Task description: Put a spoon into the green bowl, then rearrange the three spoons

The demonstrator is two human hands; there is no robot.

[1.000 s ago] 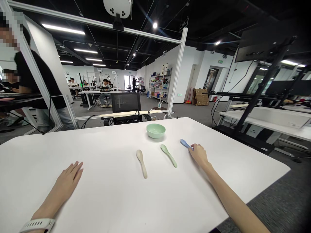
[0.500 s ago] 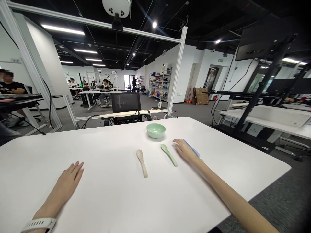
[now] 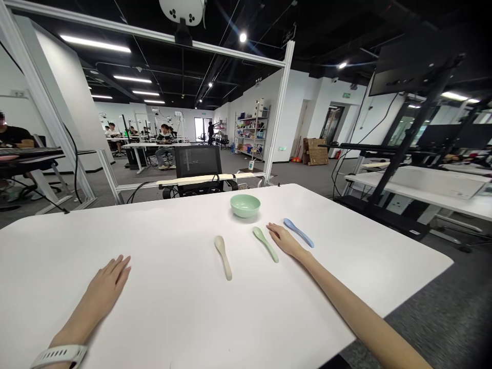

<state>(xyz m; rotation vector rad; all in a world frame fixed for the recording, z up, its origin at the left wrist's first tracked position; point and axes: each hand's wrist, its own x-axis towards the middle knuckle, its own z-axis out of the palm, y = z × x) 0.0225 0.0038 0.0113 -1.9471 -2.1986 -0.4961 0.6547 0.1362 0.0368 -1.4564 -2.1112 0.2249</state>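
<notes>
Three spoons lie in a row on the white table [image 3: 184, 307]: a beige spoon [image 3: 223, 250], a green spoon [image 3: 265, 244] and a blue spoon [image 3: 299, 232]. Behind them stands a pale green bowl [image 3: 245, 205]. My right hand [image 3: 283, 240] rests flat with fingers stretched out, between the green spoon and the blue spoon, holding nothing. My left hand [image 3: 104, 286] lies flat and open on the table at the near left, far from the spoons, with a white wristband [image 3: 57, 355] on its wrist.
A black office chair [image 3: 198, 166] stands behind the table's far edge, inside a white metal frame [image 3: 279, 110]. Black stands and another white table [image 3: 418, 192] are at the right. People sit at desks far back and at the left.
My right hand let go of the blue spoon's handle and slid left, now lying between the green and blue spoons. The left hand stayed put.
</notes>
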